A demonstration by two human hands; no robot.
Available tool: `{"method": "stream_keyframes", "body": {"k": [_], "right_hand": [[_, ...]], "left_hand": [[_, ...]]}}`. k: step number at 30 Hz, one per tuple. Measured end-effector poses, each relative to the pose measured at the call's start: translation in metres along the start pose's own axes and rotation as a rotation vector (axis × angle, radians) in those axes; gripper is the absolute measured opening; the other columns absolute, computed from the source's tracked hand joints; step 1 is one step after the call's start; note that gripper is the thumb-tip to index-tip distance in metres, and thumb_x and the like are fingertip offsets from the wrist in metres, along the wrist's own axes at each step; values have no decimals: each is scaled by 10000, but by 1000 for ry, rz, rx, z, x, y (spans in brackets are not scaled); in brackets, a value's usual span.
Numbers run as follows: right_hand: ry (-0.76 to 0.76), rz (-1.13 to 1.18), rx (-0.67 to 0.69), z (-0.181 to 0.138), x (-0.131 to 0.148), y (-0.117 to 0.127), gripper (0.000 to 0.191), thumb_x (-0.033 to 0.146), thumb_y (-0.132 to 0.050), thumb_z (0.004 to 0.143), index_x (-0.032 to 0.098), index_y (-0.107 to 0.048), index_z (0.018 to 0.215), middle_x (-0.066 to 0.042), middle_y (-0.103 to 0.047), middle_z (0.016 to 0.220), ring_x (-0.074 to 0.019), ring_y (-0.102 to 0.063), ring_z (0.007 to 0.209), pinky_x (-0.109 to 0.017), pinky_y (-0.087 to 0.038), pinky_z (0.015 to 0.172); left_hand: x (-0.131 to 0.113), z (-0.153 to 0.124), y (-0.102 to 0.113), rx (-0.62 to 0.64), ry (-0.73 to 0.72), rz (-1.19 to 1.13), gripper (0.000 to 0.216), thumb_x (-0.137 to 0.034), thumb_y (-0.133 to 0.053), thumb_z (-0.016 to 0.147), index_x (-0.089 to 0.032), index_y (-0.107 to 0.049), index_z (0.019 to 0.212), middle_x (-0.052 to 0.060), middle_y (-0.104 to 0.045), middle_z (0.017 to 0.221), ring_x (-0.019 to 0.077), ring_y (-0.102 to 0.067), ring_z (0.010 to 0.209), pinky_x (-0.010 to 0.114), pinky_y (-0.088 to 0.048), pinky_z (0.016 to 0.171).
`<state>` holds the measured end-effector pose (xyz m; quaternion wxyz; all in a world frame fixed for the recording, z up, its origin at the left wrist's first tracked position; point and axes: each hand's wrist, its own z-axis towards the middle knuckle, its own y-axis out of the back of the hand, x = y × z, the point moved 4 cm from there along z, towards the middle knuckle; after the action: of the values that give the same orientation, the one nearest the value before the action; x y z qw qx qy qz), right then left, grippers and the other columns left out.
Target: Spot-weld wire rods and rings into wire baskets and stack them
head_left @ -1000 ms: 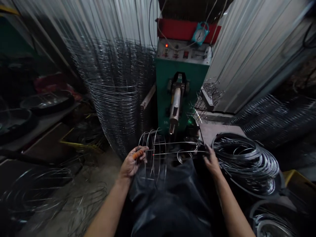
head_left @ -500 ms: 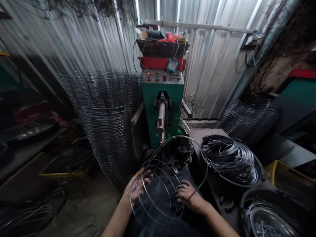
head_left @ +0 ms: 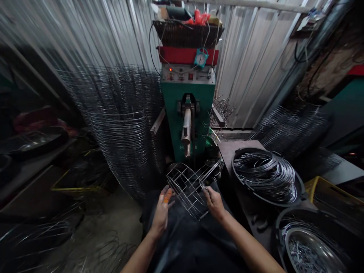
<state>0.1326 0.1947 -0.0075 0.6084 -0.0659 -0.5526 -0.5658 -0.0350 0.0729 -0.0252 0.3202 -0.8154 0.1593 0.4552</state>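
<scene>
A cylindrical wire cage (head_left: 189, 187) of steel rings and straight rods rests tilted over my lap, in front of a green welding machine (head_left: 187, 121). My right hand (head_left: 214, 203) grips the wire at the cage's right side. My left hand (head_left: 162, 212), with an orange guard on one finger (head_left: 167, 195), stands open at the cage's left edge. Its fingertips are at or very near the wire, and I cannot tell whether they touch. Dark cloth (head_left: 182, 239) covers my lap below the cage.
To the right, a black basin (head_left: 264, 176) holds coiled wire rings, and a steel bowl (head_left: 309, 250) holds wire pieces. Tall stacks of wire cages (head_left: 122, 132) stand to the left, with more (head_left: 290, 129) at right. Loose wire lies on the floor (head_left: 96, 252).
The cage has turned from showing its round end to showing its rods on one side. My left hand has come away from the rings, and my right hand now holds the cage's right side.
</scene>
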Motion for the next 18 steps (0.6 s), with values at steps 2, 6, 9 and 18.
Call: {"method": "stream_keyframes", "body": {"k": [2,6,9,18], "right_hand": [[-1,-5,13,9,4,-9,268,358,-326,906,222,-539,817,-23,-568,664,-146,-528,587,-251,-413,579],[-5,0,46,20,12,-26,264,345,-330,907,216,-525,785,-17,-533,648,-139,-505,580,-247,-388,569],[-33,51,38,26,17,-28,272,363,-349,891,210,-539,771,-8,-511,618,-135,-481,557,-250,-380,555],[-634,991,55,52,-11,-16,336,423,-619,730,197,-609,977,-5,-601,737,-120,-570,635,-221,-451,529]], "left_hand": [[-7,-11,-11,37,-126,62,471,-338,-683,693,-230,-527,1124,80,-570,1143,193,-529,1075,275,-420,860],[-8,-16,-33,43,-145,60,580,-277,-740,625,-229,-468,1135,70,-567,1048,176,-558,980,269,-444,799],[-8,-11,-44,83,-141,5,590,-306,-724,635,-229,-425,1137,20,-551,873,123,-561,715,246,-453,610],[-13,7,-42,68,-109,-120,557,-305,-741,581,-220,-453,1050,-53,-443,731,40,-402,527,173,-322,449]]}}
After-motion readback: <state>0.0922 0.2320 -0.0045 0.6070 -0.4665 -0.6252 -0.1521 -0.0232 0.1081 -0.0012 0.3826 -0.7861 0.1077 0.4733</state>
